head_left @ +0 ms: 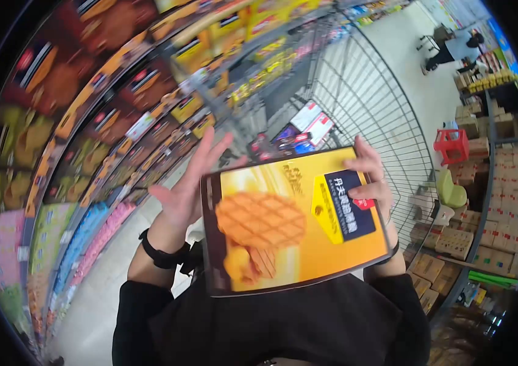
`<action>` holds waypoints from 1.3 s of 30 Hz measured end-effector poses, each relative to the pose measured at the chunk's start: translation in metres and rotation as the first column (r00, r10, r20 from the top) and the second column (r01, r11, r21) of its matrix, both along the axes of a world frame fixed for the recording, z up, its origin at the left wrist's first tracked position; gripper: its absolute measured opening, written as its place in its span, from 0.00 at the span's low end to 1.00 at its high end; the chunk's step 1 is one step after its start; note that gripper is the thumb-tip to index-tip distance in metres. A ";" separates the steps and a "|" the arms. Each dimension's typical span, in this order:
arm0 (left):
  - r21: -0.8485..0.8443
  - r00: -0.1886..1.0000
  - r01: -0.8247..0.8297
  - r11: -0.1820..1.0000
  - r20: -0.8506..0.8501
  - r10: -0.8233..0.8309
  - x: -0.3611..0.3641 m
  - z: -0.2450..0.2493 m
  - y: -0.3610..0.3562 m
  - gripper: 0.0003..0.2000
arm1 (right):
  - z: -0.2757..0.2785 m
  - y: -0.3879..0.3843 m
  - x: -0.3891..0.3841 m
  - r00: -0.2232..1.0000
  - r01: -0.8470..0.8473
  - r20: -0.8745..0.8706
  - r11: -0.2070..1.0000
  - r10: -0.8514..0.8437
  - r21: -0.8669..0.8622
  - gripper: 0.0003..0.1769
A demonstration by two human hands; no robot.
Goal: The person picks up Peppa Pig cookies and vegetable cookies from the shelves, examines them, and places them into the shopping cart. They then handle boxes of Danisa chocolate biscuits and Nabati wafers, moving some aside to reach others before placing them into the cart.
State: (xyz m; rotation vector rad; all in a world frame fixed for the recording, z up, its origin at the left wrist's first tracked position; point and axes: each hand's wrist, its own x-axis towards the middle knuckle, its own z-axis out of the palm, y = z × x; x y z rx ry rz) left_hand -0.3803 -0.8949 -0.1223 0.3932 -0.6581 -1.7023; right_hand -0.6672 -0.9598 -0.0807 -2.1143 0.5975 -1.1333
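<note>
**Waffle box (295,219) held face-up before the chest**

Right hand (371,183) grips its far corner, turning the printed front toward the eyes, likely for reading. Left hand (185,189) is open, fingers spread, just beside the box's left edge. Cart (368,104) stands ahead.

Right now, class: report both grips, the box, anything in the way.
Left grip open, at box corner. Right grip shut on box edge. Cart close ahead.

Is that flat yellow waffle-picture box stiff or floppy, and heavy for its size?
Probably stiff: the flat yellow cardboard box shows straight edges though only the right hand grips it. Likely light, as the left hand is open. Its glossy-looking face may be slippery.
</note>
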 end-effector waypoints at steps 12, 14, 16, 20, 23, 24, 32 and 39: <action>0.303 0.749 -0.492 0.816 0.625 0.220 0.267 -0.134 0.241 0.29 | -0.167 0.090 0.316 0.855 -0.506 0.510 -0.068 0.095 0.860 0.30; 0.376 0.787 -0.484 0.791 0.582 0.205 0.270 -0.188 0.278 0.33 | -0.215 0.105 0.328 0.809 -0.421 0.463 -0.193 0.362 0.886 0.32; 0.436 0.813 -0.450 0.780 0.560 0.156 0.259 -0.220 0.300 0.31 | -0.215 0.121 0.348 0.551 -0.125 -0.228 0.350 0.803 0.928 0.32; 0.150 0.255 -0.451 0.880 0.966 -0.034 0.240 -0.271 0.298 0.23 | -0.262 0.145 0.366 0.305 -0.385 -0.589 0.663 0.748 0.642 0.26; 0.192 0.314 -0.513 0.837 0.949 -0.024 0.231 -0.264 0.266 0.23 | -0.288 0.155 0.380 0.216 -0.409 -0.753 0.758 0.621 0.508 0.23; 0.119 0.240 -0.547 0.829 0.971 0.019 0.234 -0.267 0.257 0.23 | -0.296 0.153 0.384 0.237 -0.417 -0.774 0.781 0.587 0.464 0.23; 0.104 -0.014 -0.460 0.882 0.992 -0.124 0.260 -0.287 0.219 0.28 | -0.324 0.102 0.406 0.130 -0.479 -0.859 0.790 0.496 0.383 0.22; 0.044 -0.100 -0.256 0.966 0.992 -0.071 0.211 -0.202 0.145 0.24 | -0.243 0.049 0.337 0.261 -0.433 -0.854 0.845 0.451 0.314 0.20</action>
